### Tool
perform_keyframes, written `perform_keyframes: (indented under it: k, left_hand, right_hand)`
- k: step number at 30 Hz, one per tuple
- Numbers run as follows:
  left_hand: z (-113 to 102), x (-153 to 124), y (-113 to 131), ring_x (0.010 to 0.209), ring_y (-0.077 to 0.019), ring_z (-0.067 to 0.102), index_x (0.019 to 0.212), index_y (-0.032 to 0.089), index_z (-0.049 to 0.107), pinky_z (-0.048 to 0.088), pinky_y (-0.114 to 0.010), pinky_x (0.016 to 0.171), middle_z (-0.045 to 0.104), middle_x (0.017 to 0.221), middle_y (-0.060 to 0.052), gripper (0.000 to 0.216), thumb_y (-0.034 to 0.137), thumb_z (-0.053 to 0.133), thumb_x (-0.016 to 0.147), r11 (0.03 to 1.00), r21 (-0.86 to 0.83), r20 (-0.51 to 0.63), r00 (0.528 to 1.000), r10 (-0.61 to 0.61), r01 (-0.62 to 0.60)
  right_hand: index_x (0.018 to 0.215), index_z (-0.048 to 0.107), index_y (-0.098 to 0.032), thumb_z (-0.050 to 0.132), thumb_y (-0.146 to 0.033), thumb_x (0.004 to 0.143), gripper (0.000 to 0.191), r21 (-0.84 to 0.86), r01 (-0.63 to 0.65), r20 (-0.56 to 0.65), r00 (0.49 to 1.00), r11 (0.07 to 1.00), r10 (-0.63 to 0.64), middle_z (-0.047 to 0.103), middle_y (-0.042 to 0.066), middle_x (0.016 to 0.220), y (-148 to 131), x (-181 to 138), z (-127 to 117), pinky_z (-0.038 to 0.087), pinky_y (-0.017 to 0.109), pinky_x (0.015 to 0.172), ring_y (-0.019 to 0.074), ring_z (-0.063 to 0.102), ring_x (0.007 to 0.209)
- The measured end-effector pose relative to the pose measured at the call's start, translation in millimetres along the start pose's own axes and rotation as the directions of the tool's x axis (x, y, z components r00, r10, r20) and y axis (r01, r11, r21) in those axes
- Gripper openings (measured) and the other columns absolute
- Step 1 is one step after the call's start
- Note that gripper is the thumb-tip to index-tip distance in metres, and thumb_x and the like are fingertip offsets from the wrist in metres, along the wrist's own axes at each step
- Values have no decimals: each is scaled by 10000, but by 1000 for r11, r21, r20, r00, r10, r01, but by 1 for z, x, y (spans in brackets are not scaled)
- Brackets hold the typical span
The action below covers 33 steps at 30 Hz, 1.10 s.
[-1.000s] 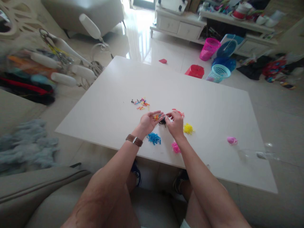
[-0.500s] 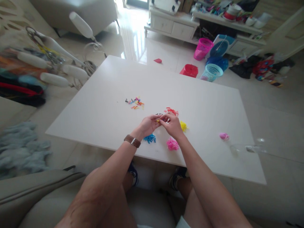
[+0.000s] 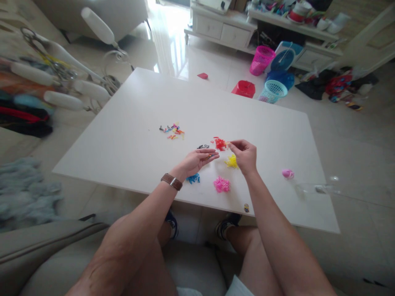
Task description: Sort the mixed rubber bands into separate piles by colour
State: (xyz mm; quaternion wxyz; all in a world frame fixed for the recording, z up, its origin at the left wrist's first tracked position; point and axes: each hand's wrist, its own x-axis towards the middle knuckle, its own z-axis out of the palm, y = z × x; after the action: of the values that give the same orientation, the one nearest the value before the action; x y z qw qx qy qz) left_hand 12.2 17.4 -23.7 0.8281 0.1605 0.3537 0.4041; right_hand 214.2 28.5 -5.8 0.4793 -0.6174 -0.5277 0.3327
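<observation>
Small coloured elastic bands lie in sorted heaps on the white table [image 3: 129,135]: red [image 3: 220,144], yellow [image 3: 231,161], pink [image 3: 221,185], blue [image 3: 194,178] and black [image 3: 203,146]. A mixed heap [image 3: 172,131] lies farther left. My left hand [image 3: 197,160], with a brown watch on its wrist, lies palm up with the fingers stretched out and a few small bands resting on them. My right hand [image 3: 245,155] hovers between the red and yellow heaps, with thumb and forefinger pinched on a tiny orange band.
A second pink heap [image 3: 287,174] and a clear glass object [image 3: 314,189] lie at the table's right. Red, pink and blue baskets [image 3: 273,91] stand on the floor beyond. A rack with white arms and scissors [image 3: 61,78] stands to the left. My knees are below the near edge.
My hands were together picking at bands in my left palm. My right hand has drawn away to the right, towards the red heap, and my left hand has opened flat.
</observation>
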Motion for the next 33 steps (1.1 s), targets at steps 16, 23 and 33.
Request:
perform_keyframes:
  k: [16,23,33]
  left_hand:
    - [2,5,-3,1095,-230,723,919,63,718,483,-349,1121,750,1072,-186,196,57,524,949,998,59,-39,999,-10,12]
    - [5,5,-3,1076,-255,729,887,46,722,544,-338,1031,744,1076,-234,226,119,516,941,997,-4,-83,993,-80,79]
    - [5,6,-5,922,-201,740,923,40,747,573,-310,926,758,1021,-198,283,135,482,950,995,-16,-26,995,-96,96]
  right_hand:
    - [775,776,-187,684,-234,697,130,-575,-106,167,955,811,244,755,44,744,37,12,-58,504,290,710,177,673,712]
    - [812,755,-175,676,-313,747,172,-426,-18,77,995,905,56,705,36,691,24,7,-47,501,316,670,174,621,641]
    - [866,753,-200,721,-223,812,68,-136,379,490,829,915,-271,637,18,806,-4,-18,-2,470,274,642,128,555,672]
